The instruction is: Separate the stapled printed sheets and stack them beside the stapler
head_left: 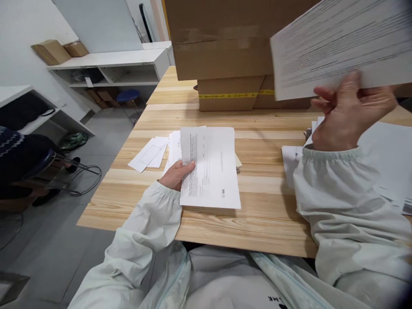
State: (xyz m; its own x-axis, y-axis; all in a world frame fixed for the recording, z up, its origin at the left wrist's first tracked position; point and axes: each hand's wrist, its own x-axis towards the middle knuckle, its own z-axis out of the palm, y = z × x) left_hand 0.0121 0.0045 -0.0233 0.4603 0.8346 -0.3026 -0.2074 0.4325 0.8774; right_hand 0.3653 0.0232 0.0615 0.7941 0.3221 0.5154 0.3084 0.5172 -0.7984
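White printed sheet (210,167) is pinned flat on the tabletop (257,223) by the left hand (177,174), fingers laid over its left edge, thumb not seen. The hand is pressed on the paper, not closed round it. Right hand (349,113) is raised above the tabletop, well apart from the left, clamped on the lower edge of a second printed sheet (341,43) that is held up, tilted and blurred; its text cannot be read. Both arms are covered by pale green sleeves (151,227) with elastic cuffs.

Just beyond the left hand, partly under the flat sheet, a small pile of white papers (174,146) is seen. Further left of it, white envelopes (149,154) are fanned on the wood. Under and to the right of the right hand, a loose spread of white sheets (389,159) is lying. Beyond both hands, cardboard boxes (225,47) are stacked at the far side of the tabletop, one with yellow tape. Far left of the left hand, a white shelf unit (112,64), a blue stool (128,95) and a dark chair with a metal frame (64,167) are seen on the grey floor.
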